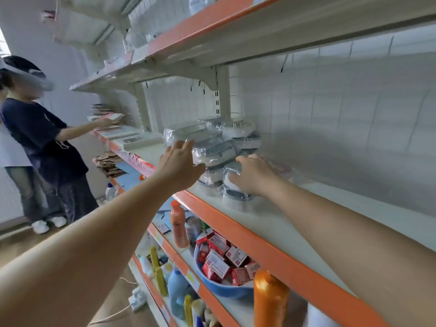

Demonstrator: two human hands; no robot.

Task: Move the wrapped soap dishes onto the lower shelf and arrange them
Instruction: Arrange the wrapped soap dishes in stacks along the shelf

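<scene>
Between the open left hand point(179, 161) and the right hand point(253, 175) gripping a front dish, the wrapped soap dishes point(214, 147) need squeezing evenly, lest slippery wrap slide.

White metal shop shelving point(354, 234) runs along the right, its boards edged in orange trim point(278, 258); the back panels point(342, 109) are white wire grid over pale board; a bracket point(210, 83) and slotted upright point(223, 95) carry the shelf above; the far wall point(68, 55) is plain white; the floor point(30, 241) is brown wood-look; bright daylight enters at the far left edge point(3, 41).
</scene>
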